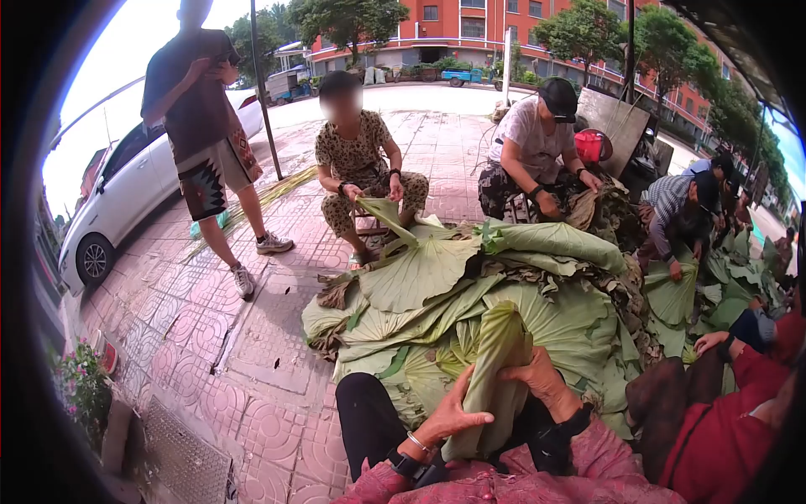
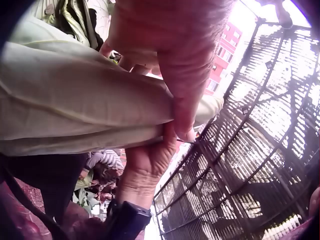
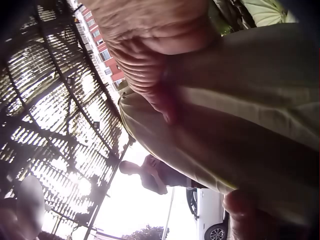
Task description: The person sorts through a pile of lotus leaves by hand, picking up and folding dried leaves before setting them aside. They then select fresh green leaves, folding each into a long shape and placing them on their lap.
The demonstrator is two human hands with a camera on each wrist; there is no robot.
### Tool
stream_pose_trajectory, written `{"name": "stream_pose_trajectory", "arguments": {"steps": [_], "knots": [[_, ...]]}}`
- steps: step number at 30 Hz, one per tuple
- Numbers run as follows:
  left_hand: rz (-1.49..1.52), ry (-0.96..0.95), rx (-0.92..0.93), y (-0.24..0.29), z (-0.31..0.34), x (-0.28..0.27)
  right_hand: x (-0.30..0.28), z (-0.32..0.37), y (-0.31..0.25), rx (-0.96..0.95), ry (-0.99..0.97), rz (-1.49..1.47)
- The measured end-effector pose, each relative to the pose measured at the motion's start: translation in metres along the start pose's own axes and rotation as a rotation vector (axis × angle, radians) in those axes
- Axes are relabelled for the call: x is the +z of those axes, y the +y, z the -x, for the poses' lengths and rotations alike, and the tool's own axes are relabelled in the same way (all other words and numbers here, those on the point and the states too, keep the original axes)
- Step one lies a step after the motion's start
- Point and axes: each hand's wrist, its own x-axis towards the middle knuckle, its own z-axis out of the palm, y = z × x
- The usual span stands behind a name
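A large pale-green lotus leaf (image 1: 491,370), folded lengthwise into a long bundle, stands upright in front of the wearer's lap. My left hand (image 1: 449,413) holds its left side, thumb across the front and fingers partly hidden behind it. On the other side my right hand (image 1: 541,382) grips it near mid-height. The left wrist view shows the left hand (image 2: 170,50) around the leaf, its thumb close to the right hand (image 2: 147,165). In the right wrist view the right hand (image 3: 155,40) presses its thumb on the leaf (image 3: 200,140). A broad heap of lotus leaves (image 1: 554,311) lies just beyond.
Across the heap, a seated person (image 1: 365,155) holds a leaf, and another in a cap (image 1: 537,143) handles dry leaves. A person in red (image 1: 730,420) sits close at right. Someone stands at left (image 1: 197,109) near a white car (image 1: 134,185). A slatted canopy (image 2: 250,135) hangs overhead.
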Motion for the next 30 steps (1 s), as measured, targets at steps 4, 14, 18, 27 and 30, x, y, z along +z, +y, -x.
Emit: {"name": "stream_pose_trajectory", "arguments": {"steps": [4,14,18,27,30], "knots": [[0.055,-0.037,-0.306,0.001,0.008,0.006,-0.005,-0.005,-0.003,0.016,0.035,-0.101],[0.655,0.451,-0.353,0.0,-0.004,0.004,0.003,0.026,0.04,0.083,-0.245,0.069],[0.559,0.483,-0.344,-0.017,-0.003,0.017,0.031,0.037,0.075,0.14,-0.204,-0.172],[0.279,0.421,-0.352,-0.036,0.007,0.026,0.034,0.045,0.088,0.211,0.052,-0.278],[0.284,0.308,-0.387,-0.043,0.003,0.025,-0.005,0.042,0.072,0.237,0.126,-0.257]]}}
